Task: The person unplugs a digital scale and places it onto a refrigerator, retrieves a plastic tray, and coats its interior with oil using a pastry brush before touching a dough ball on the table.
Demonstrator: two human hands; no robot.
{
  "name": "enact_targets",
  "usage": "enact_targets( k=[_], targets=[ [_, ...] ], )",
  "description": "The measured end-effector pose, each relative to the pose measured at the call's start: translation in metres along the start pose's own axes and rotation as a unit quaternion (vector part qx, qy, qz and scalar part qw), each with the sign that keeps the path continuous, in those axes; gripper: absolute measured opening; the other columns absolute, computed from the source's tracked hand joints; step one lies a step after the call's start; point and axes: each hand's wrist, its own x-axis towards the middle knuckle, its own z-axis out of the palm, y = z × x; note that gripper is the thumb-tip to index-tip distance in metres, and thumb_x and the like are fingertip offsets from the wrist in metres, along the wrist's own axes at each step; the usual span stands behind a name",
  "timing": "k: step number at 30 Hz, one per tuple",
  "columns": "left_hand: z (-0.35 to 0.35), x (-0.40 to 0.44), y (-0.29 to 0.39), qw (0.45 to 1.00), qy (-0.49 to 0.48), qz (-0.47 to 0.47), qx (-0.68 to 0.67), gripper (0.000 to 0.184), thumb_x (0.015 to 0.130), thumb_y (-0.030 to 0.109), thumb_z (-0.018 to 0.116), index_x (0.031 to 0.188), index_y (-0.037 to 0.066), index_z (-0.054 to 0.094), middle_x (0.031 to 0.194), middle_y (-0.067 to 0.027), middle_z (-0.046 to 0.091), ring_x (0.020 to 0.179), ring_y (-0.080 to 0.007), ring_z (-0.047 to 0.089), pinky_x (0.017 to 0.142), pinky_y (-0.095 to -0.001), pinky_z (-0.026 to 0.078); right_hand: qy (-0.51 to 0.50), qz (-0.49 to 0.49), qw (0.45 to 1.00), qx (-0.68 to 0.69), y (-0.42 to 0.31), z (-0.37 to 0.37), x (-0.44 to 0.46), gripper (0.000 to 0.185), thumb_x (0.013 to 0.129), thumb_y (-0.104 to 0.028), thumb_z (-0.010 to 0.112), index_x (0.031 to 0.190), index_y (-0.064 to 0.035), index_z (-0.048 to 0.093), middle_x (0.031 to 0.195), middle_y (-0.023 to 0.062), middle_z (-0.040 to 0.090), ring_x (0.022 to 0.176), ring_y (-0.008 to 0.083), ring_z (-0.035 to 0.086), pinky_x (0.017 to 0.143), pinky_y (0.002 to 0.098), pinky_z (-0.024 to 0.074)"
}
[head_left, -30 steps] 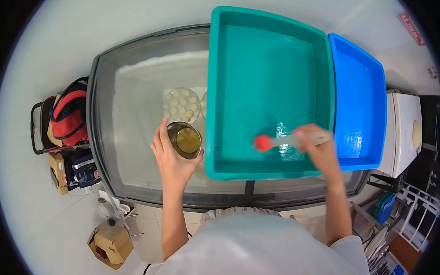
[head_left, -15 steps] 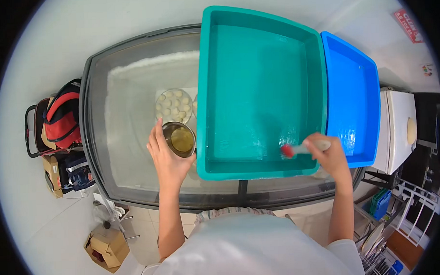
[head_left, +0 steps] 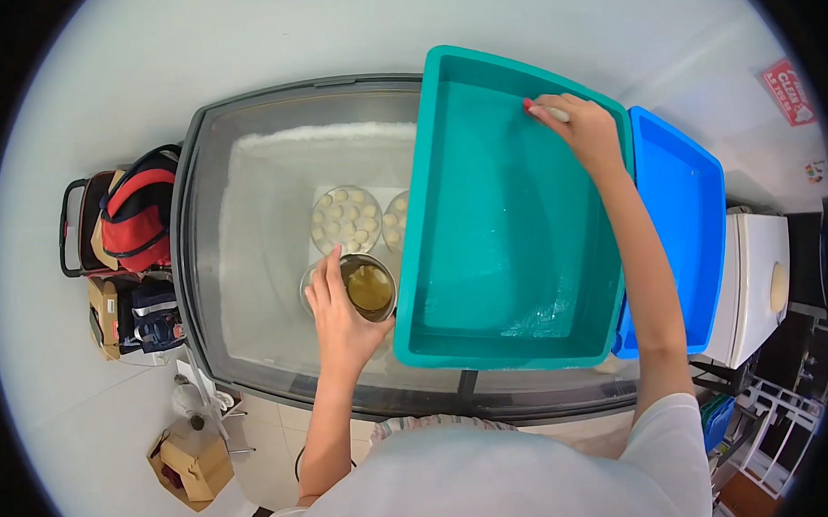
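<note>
My left hand (head_left: 339, 318) is wrapped round a small metal bowl (head_left: 371, 289) with yellowish liquid in it, at the left side of the green tub (head_left: 417, 231). Over the far right part of that tub, my right hand (head_left: 588, 136) grips the pale handle of a basting brush (head_left: 555, 113). Its red head points left, toward the tub's floor; whether it touches cannot be made out. Wet, shiny streaks show on the near part of the tub's floor.
A blue tub (head_left: 686, 203) stands right of the green one. Both rest on a glass-topped chest freezer (head_left: 272, 108). Through its lid appear plates of round whitish balls (head_left: 347, 219). A red and black bag (head_left: 137, 218) and a cardboard box (head_left: 193, 462) are at the left.
My right hand has moved the brush from the tub's near right side to its far part. My left hand still holds the bowl beside the tub. The camera view has shifted slightly.
</note>
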Motion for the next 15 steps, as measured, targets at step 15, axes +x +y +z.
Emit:
enact_targets(
  k=[15],
  targets=[
    [0.003, 0.000, -0.004, 1.000, -0.003, 0.010, -0.025, 0.107, 0.047, 0.014, 0.085, 0.136, 0.007, 0.027, 0.124, -0.0199, 0.038, 0.112, -0.0378, 0.038, 0.095, -0.0464, 0.034, -0.292, -0.321, 0.876, 0.210, -0.131, -0.014, -0.130, 0.019, 0.077, -0.027, 0.068, 0.093, -0.0173, 0.065, 0.065, 0.0005, 0.050, 0.060, 0.0164, 0.055, 0.054, 0.0293, 0.0431]
  ],
)
